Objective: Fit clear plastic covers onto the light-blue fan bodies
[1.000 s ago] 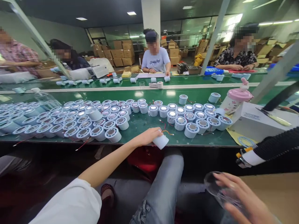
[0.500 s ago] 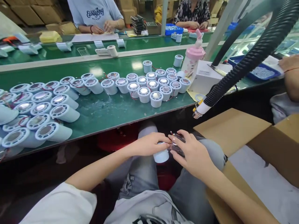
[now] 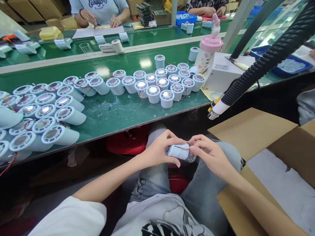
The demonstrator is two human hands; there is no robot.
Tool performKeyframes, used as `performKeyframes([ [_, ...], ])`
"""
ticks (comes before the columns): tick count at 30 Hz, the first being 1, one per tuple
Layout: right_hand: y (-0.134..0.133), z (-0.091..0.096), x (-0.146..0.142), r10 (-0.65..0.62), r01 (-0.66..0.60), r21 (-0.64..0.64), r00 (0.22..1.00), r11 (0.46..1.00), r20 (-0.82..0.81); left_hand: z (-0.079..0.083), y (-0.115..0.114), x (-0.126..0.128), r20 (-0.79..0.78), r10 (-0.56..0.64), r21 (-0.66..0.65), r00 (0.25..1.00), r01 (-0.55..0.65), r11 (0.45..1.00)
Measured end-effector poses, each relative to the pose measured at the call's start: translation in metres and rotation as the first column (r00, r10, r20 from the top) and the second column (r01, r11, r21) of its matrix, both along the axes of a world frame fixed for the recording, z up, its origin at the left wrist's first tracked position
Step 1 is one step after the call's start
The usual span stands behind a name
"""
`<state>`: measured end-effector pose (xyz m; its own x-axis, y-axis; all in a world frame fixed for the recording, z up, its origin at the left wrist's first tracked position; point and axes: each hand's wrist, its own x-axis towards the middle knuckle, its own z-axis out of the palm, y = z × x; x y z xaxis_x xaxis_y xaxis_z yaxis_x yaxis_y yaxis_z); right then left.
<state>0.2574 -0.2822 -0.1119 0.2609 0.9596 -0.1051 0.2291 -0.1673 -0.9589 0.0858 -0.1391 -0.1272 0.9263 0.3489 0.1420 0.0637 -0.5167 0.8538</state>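
Observation:
Above my lap, my left hand (image 3: pixel 161 148) is wrapped round a light blue cylindrical housing (image 3: pixel 178 152), lying on its side with thumb and fingers on opposite sides. Thin red, yellow and dark wires (image 3: pixel 182 148) run along its surface. At the right end of the housing sits a clear ribbed plastic part (image 3: pixel 191 157), partly covered by fingers. My right hand (image 3: pixel 209 153) pinches the wires by that end; its fingertips hide the exact grip. Many similar blue housings (image 3: pixel 166 98) with round silvery centres stand or lean on the green bench (image 3: pixel 110 114).
A black flexible hose (image 3: pixel 258 70) with a white nozzle hangs at the right, above an open cardboard box (image 3: pixel 253 129). A pink-lidded bottle (image 3: pixel 210 46) stands beside a white box-shaped base (image 3: pixel 226 72). Two co-workers sit across the bench.
The housing has turned from upright onto its side. The clear part, earlier under my right hand, is now at the housing's end. My right fingers have closed to a pinch.

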Motion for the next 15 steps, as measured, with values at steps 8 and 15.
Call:
performKeyframes([
  [8, -0.001, -0.002, 0.007, 0.001, 0.01, 0.035, 0.957, 0.999, -0.29, 0.011, -0.005, -0.003, -0.088, -0.099, -0.373, 0.991, 0.059, 0.926],
  [15, -0.009, -0.003, 0.008, 0.162, -0.221, 0.18, 0.942, 0.959, 0.294, 0.017, -0.008, -0.009, -0.139, -0.044, -0.605, 0.989, -0.05, 0.795],
])
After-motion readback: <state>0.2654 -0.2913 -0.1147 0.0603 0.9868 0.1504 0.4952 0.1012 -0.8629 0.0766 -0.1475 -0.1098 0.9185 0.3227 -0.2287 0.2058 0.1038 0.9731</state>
